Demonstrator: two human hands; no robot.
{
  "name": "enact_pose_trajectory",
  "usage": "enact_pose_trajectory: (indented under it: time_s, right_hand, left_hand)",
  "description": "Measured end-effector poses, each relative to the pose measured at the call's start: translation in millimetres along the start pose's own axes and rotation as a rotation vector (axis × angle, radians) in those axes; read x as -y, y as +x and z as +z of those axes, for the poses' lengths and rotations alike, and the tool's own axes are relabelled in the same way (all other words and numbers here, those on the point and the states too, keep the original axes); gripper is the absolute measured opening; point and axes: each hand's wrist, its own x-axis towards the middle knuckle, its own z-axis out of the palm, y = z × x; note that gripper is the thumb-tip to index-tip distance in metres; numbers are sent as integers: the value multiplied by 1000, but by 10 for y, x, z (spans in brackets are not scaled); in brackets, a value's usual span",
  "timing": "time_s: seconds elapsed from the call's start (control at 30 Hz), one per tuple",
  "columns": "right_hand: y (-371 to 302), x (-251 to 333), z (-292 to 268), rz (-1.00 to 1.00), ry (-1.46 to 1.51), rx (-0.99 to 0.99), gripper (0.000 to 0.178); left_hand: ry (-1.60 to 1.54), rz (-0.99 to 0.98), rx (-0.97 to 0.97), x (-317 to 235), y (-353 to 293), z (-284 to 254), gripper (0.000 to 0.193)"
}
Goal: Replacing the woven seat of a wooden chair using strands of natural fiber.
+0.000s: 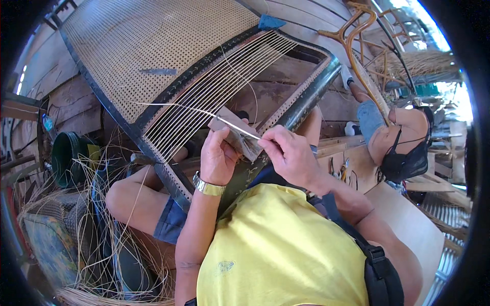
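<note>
My left hand (219, 157), with a gold watch on its wrist, is closed on a folded greyish-brown piece of cloth or leather (244, 141). Across this piece runs a pale cane strand (196, 108), its long end trailing off to the left. Thumb and forefinger of my right hand (290, 155) pinch the strand's near end. Beneath both hands, a dark chair frame (302, 106) with rows of small holes lies across my lap. Several parallel cane strands (204, 92) span its opening, and the far panel is finished woven cane (153, 38).
A flat metal blade (158, 71) rests on the woven panel, and a blue cloth (270, 22) on the frame. Loose cane strands (109, 219) tangle at my left beside a dark green bucket (64, 158). Another person (395, 135) sits at the right near a bent-wood frame (352, 38).
</note>
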Motion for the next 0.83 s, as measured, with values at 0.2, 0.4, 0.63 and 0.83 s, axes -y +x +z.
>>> enact_pose_trajectory:
  time_s: [0.2,0.4,0.63,0.83]
  right_hand:
    - [175,-50,65,63,-35,60,7]
    - [270,32,45,-41,-117,95,12]
    - [271,46,60,93,64,113,17]
    - [74,-34,-286,459,197,364,23]
  left_hand:
    - [-21,15,13,7,-9,-10,38]
    - [-81,23,20,26,1,-68,36]
    - [88,115,-13,71,16,-9,36]
    - [24,116,-88,16,21,-76,35]
